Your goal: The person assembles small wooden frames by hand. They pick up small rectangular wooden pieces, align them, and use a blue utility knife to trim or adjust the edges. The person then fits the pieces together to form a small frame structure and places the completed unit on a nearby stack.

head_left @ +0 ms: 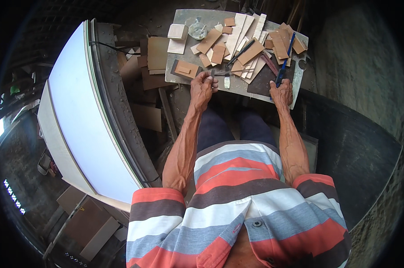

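Fingers of the left hand pinch a dark piece; the right hand grips a blue tool, both at the table. Step, apparently: preparation; next move likely needs steady hold.

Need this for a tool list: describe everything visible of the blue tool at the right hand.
The blue tool is long, slim and straight, darker toward its near end, where the right hand grips it. It slants away and rightward, past wood pieces on the table. Its material, and any contact with the wood, are unclear.
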Available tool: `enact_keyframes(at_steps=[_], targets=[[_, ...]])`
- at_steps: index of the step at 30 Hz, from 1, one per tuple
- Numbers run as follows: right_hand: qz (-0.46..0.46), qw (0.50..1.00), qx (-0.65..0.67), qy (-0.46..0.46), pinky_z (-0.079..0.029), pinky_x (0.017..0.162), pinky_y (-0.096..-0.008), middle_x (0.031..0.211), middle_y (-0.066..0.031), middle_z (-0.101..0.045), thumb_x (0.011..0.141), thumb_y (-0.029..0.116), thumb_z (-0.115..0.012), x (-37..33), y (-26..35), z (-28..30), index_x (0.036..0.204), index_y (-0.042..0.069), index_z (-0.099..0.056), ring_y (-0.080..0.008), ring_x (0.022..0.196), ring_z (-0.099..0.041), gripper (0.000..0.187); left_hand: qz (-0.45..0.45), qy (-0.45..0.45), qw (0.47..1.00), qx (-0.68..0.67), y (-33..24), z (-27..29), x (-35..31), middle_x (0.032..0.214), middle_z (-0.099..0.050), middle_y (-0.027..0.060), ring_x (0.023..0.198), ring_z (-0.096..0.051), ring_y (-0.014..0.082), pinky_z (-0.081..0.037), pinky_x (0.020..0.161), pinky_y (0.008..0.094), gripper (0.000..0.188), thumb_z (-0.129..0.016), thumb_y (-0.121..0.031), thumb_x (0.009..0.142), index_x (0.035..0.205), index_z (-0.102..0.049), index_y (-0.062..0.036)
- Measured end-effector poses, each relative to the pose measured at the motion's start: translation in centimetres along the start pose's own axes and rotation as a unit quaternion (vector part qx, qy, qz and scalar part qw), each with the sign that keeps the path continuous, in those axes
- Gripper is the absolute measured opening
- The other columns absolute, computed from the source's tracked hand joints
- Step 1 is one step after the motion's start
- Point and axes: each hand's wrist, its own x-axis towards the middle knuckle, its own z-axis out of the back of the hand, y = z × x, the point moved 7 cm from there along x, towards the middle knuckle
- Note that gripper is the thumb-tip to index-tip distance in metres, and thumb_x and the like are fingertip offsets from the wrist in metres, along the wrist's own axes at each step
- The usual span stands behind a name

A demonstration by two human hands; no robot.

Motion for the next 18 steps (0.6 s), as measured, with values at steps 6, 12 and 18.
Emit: enact_keyframes(at_steps=[6,12,18], targets=[[-0.017,0.994,0.096,-0.045,-0.046,0.087,-0.0476,0.103,-0.0234,-0.059,0.084,0.031,-0.061,1.2,-1.4,-1.0,0.114,-0.004,-0.045,-0.0368,0.098,-0.061,0.049,0.007,-0.002,1.0,0.024,-0.9,3.2,0.9,0.079,-0.063,0.0034,0.064,-0.057,0.0084,-0.047,0.058,0.021,0.016,-0.054,-0.011,0.095,0.106,-0.06,-0.0017],[-0.039,0.96,0.277,-0.018,-0.049,0.055,-0.0308,0.08,-0.0108,-0.056,0.087,0.028,-0.058,-0.3,-2.2,-0.9,0.118,-0.006,-0.041,-0.0189,0.062,-0.058,0.049,-0.097,0.056,0.969,0.22,-3.4,5.9,3.8,0.08,-0.067,0.0058,0.067,-0.058,0.0108,-0.046,0.061,0.0265,0.02,-0.059,-0.016,0.092,0.098,-0.065,0.002],[-0.081,0.881,0.462,0.066,-0.041,0.044,-0.0227,0.067,-0.0002,-0.051,0.086,0.023,-0.064,-6.6,2.7,-0.6,0.103,-0.001,-0.051,-0.0064,0.051,-0.046,0.032,-0.277,0.141,0.816,0.488,-6.8,4.4,4.8,0.088,-0.068,0.0172,0.08,-0.064,0.0332,-0.049,0.073,0.0396,0.021,-0.057,-0.013,0.088,0.097,-0.064,0.0042]])
